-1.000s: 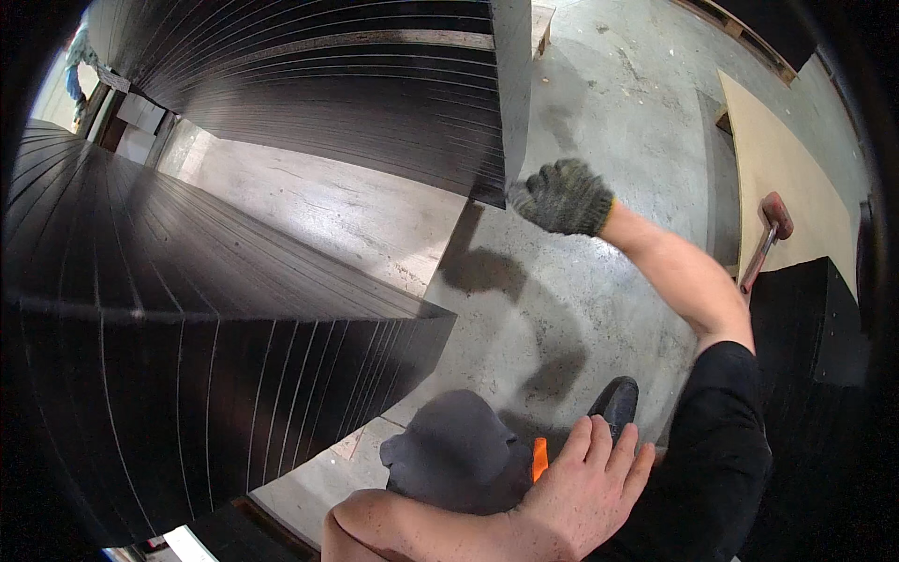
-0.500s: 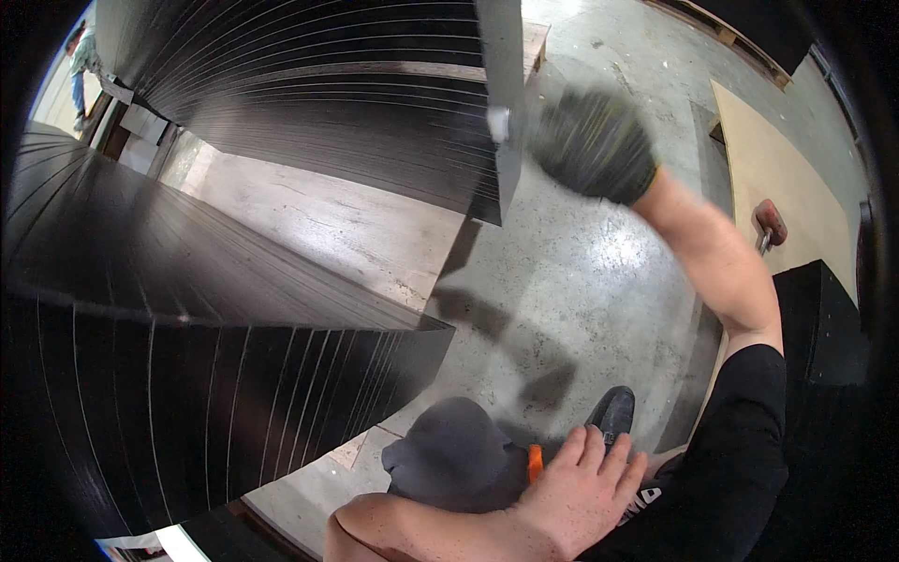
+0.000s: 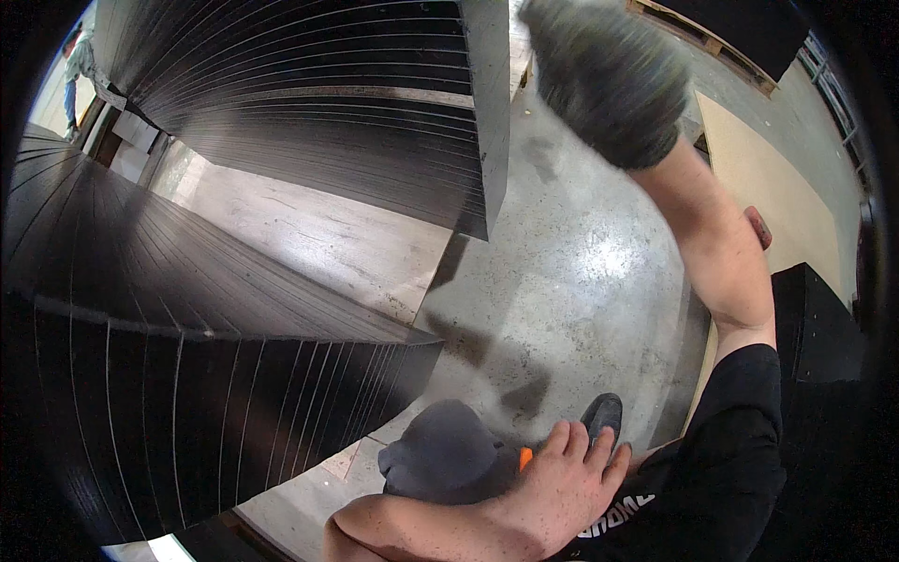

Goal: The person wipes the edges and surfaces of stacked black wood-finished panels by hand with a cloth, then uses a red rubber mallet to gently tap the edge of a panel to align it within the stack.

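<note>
My right hand, in a dark grey-green work glove, is raised at the top of the view beside the upright edge of a tall stack of black panels. Motion smears its fingers, so whether they hold anything cannot be made out. My bare left hand is low in front of my body, fingers apart and palm down, against my black shirt. It is empty as far as I can see. Something small and orange shows beside that hand. A second stack of black panels fills the lower left.
A pale board lies between the two stacks. Concrete floor runs under my shoe. At right are a light wooden sheet, a reddish object partly behind my arm, and a black block. Another person stands far left.
My gloved right hand has moved up, away from the stack's lower corner. My arm now partly covers the reddish object. My left hand has shifted slightly left.
</note>
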Demonstrator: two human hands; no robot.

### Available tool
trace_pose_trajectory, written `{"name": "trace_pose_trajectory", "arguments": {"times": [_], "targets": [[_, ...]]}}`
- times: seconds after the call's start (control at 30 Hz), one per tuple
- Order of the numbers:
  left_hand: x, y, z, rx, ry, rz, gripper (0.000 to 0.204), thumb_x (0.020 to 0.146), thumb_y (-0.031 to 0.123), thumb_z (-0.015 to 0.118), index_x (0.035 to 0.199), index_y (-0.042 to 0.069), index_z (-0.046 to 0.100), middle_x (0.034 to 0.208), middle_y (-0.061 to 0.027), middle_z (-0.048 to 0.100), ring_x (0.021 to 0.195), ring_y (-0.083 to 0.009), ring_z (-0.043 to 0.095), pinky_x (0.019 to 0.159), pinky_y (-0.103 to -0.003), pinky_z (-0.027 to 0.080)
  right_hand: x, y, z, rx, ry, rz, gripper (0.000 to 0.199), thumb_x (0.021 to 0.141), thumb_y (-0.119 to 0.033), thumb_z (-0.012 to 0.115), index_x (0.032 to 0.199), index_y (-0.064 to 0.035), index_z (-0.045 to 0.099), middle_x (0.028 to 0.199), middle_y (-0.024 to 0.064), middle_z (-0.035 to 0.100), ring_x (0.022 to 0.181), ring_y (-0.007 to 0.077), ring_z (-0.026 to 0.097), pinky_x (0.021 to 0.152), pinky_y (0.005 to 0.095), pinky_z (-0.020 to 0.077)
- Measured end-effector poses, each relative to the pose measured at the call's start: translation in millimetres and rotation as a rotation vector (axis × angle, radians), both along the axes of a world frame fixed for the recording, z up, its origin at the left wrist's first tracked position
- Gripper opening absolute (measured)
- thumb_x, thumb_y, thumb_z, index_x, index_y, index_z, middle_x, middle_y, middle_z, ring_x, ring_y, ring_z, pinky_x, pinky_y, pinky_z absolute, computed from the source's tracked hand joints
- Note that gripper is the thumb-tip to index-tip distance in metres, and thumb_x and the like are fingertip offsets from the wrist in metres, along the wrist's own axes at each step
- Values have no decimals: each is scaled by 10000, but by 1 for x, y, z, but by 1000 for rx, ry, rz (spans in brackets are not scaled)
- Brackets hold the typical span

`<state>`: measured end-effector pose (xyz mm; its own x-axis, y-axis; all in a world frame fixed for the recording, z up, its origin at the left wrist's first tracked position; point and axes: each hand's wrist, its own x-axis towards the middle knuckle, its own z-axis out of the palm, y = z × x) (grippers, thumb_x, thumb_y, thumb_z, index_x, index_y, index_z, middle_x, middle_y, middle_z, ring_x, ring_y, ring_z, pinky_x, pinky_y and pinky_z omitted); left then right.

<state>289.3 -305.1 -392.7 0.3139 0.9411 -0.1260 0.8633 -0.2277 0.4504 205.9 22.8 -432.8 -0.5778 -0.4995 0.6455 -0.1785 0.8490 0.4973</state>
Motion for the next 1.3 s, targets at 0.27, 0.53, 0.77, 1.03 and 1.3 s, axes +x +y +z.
{"name": "trace_pose_trajectory", "arguments": {"times": [0.27, 0.53, 0.77, 1.03, 1.3], "targets": [[3, 1, 11, -26, 12, 4, 460, 917, 213, 492, 1327, 8, 534, 1280, -228, 549, 1161, -422, 525, 1038, -532, 353, 24, -37, -121, 24, -573, -91, 197, 853, -191, 561, 1020, -98, 609, 722, 78, 623, 616, 246, 630, 477, 407, 467], [0, 5, 12, -46, 22, 0, 472, 932, 233, 481, 1345, 7, 518, 1306, -234, 537, 1188, -430, 515, 1055, -545, 346, 9, -24, -134, 42, -680, -312, 190, 878, -248, 563, 968, -86, 603, 775, 95, 642, 598, 248, 622, 451, 424, 458], [-1, 13, 11, -117, 32, -19, 472, 943, 221, 470, 1371, 22, 494, 1334, -218, 521, 1229, -426, 493, 1084, -550, 316, 14, -8, -22, -339, -250, 174, 353, 971, -127, 508, 1314, -48, 529, 1097, 133, 677, 929, 245, 680, 791, 390, 580], [4, 7, 12, -111, 56, -56, 495, 948, 216, 466, 1407, 30, 468, 1353, -209, 510, 1211, -419, 495, 1066, -548, 325, 26, -32, -167, -27, -683, -180, 222, 846, -204, 571, 1031, -97, 630, 731, 85, 633, 627, 269, 639, 495, 421, 478], [4, 11, 4, -108, 39, -2, 486, 956, 241, 442, 1395, 35, 482, 1352, -207, 514, 1204, -420, 498, 1064, -538, 328, 8, 9, -63, -854, -257, 142, 250, 934, -190, 582, 1153, -79, 629, 880, 90, 625, 758, 189, 623, 596, 345, 505]]}}
